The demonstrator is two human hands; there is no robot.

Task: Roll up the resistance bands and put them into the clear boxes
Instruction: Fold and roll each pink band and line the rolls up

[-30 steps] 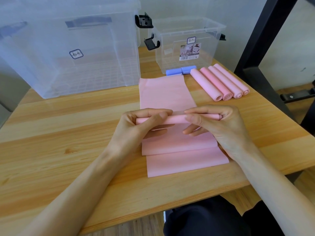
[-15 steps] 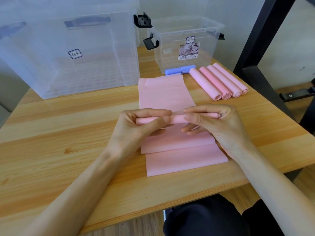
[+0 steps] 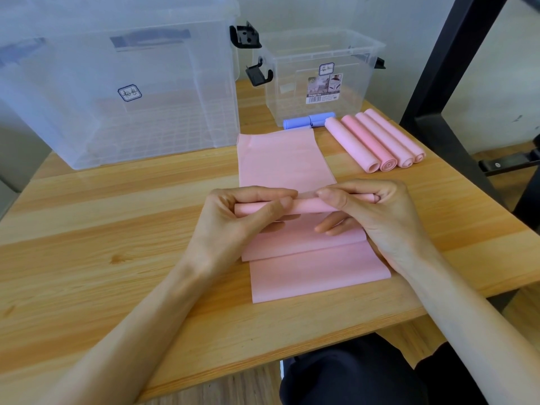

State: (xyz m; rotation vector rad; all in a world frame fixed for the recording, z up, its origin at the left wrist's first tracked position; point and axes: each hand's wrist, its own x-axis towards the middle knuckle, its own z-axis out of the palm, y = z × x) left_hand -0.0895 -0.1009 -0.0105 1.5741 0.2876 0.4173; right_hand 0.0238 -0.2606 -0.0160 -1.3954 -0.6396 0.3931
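A long pink resistance band (image 3: 280,159) lies flat on the wooden table (image 3: 96,229), partly rolled into a thin tube (image 3: 306,204) at its middle. My left hand (image 3: 233,226) grips the tube's left end, thumb in front and fingers over the top. The tube's right end is held the same way by my right hand (image 3: 377,217). Folded pink band layers (image 3: 318,273) lie under and in front of my hands. Several finished pink rolls (image 3: 377,138) and a blue roll (image 3: 306,121) lie at the back right. Two clear boxes stand behind: a large one (image 3: 122,83) and a small one (image 3: 321,77).
A black metal post (image 3: 447,62) rises at the table's right rear corner. The small box has black latches (image 3: 258,74). My dark trousers (image 3: 365,372) show below the table's front edge.
Both hands have kept their grip on the pink tube and shifted only slightly; the tube looks a touch thicker.
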